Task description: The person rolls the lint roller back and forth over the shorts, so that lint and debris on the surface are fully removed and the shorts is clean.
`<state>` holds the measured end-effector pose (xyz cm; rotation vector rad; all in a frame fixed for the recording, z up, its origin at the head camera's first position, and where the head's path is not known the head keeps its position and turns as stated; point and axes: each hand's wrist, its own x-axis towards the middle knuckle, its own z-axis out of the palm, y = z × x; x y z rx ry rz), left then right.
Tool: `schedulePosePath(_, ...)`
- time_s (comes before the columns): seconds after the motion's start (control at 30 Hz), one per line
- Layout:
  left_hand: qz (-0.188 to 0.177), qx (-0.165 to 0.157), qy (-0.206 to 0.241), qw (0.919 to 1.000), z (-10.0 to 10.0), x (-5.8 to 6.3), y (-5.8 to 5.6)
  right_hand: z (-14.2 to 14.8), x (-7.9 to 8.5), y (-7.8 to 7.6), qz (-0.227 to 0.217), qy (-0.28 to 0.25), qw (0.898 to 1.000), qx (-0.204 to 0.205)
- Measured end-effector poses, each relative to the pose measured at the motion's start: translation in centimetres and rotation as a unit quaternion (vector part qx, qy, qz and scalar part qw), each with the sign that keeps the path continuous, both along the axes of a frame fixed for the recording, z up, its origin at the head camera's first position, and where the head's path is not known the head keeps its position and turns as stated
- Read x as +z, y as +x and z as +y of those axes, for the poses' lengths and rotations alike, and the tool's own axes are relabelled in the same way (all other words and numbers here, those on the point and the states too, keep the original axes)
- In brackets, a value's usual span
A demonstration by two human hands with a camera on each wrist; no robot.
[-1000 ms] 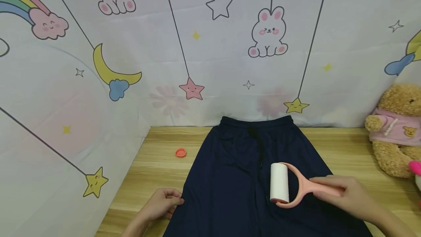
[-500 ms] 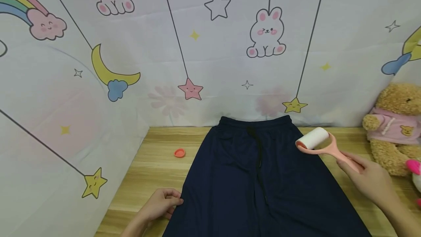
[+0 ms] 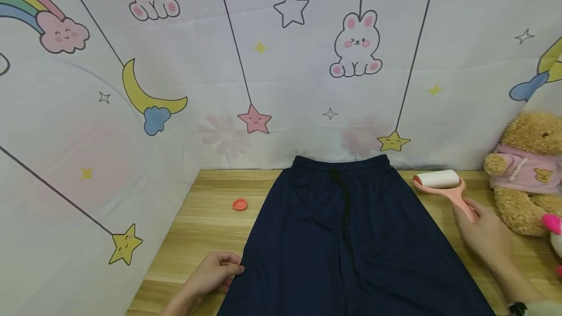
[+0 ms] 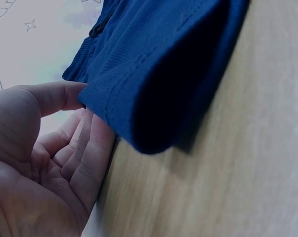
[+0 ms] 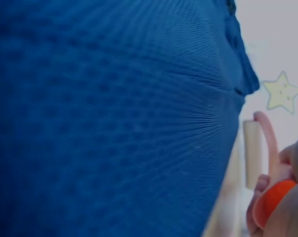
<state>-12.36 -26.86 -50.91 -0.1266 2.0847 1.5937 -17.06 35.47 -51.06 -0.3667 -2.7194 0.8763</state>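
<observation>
Navy drawstring shorts [image 3: 316, 238] lie spread on the wooden table, waistband toward the backdrop. At their left edge, my left hand [image 3: 216, 273] pinches the fabric between thumb and fingers. The left wrist view shows the thumb on top of the shorts [image 4: 139, 74] beside a gaping leg opening. My right hand [image 3: 485, 233] grips the pink handle of a lint roller [image 3: 441, 179], right of the waistband. Its white roll lies nearly level across the head view. In the right wrist view the lint roller [image 5: 253, 153] shows past the shorts' edge, with an orange part near the palm.
A small red-orange cap [image 3: 239, 204] lies on the table [image 3: 215, 184] left of the shorts. A teddy bear [image 3: 527, 174] in a pink top sits at the right, with a pink-and-white toy [image 3: 554, 223] partly in view. A printed cloth backdrop [image 3: 307, 77] stands behind.
My right hand has carried the lint roller off the shorts, toward the back right, and the roll has turned from upright to nearly level in view. The left hand stays at the shorts' edge.
</observation>
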Motion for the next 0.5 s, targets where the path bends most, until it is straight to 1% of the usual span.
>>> schedulePosePath(0.1, 0.000, -0.001, 0.000, 1.0000, 0.01, -0.03, 0.04, 0.06, -0.61, -0.13, 0.003, 0.010, 1.000, -0.004)
schedulePosePath(0.2, -0.001, -0.001, -0.001, 1.0000, 0.03, -0.04, 0.05, 0.13, -0.84, -0.21, -0.001, 0.007, 1.000, -0.001)
schedulePosePath(0.37, 0.000, -0.004, -0.009, 1.0000, 0.08, 0.10, -0.04, 0.51, -0.57, -0.37, -0.033, -0.001, 0.999, 0.009)
schedulePosePath(0.5, 0.003, -0.013, -0.013, 0.9998, 0.07, 0.22, -0.13, 0.79, -0.18, -0.36, -0.054, -0.006, 0.998, 0.021)
